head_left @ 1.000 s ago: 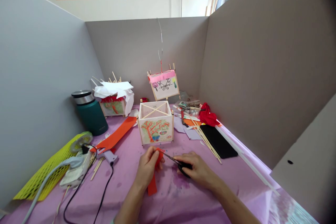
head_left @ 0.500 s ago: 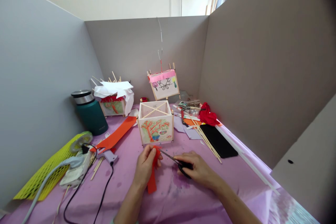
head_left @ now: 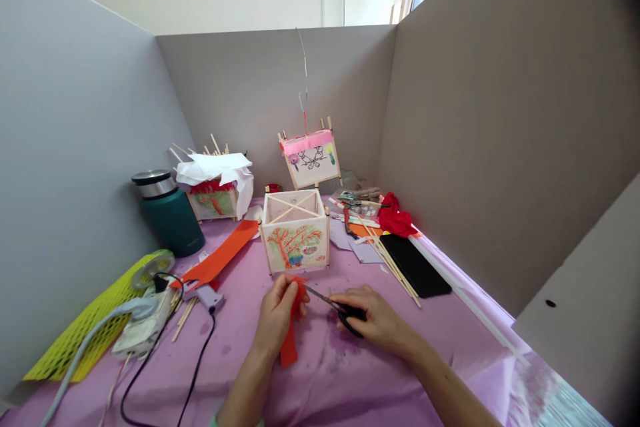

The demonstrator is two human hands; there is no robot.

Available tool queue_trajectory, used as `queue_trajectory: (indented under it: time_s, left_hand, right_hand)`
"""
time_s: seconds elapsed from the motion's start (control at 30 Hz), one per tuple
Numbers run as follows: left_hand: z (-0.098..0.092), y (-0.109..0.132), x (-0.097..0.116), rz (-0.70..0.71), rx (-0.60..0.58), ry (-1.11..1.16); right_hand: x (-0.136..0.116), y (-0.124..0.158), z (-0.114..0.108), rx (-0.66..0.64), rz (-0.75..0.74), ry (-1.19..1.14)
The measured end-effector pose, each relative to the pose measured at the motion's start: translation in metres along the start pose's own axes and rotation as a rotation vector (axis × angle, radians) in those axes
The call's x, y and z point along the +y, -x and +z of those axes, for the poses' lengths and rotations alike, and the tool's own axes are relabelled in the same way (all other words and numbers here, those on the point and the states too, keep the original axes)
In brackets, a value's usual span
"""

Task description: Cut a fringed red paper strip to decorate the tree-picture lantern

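My left hand (head_left: 277, 315) pinches the top of a red paper strip (head_left: 290, 345) that hangs down toward the purple table cover (head_left: 345, 380). My right hand (head_left: 377, 322) grips black-handled scissors (head_left: 336, 307), whose blades point left and meet the upper edge of the strip. Just behind both hands stands a square lantern frame (head_left: 295, 230) of wooden sticks with a red tree drawn on its front panel.
A glue gun (head_left: 203, 294) with a black cord and an orange paper strip (head_left: 220, 256) lie at left, beside yellow mesh (head_left: 85, 323) and a green flask (head_left: 167, 213). Wooden sticks (head_left: 393, 265) and a black pad (head_left: 414, 264) lie at right. Grey partitions wall three sides.
The red strip's top and the scissor blades have shifted slightly up and away toward the lantern frame. The view has tilted a little.
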State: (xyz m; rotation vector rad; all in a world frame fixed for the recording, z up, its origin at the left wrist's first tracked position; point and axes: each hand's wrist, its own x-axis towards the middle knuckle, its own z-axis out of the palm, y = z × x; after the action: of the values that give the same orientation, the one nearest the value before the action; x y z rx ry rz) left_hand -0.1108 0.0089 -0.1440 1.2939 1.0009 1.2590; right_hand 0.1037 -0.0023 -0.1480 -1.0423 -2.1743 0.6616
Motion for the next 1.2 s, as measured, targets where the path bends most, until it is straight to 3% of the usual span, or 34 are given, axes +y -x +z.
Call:
queue_trajectory:
  time_s: [1.2]
  left_hand:
    - [-0.0002,-0.0007,-0.0027,0.038,-0.012,-0.012]
  right_hand:
    - [-0.0016,0.0009,-0.0004,0.012,0.046,-0.016]
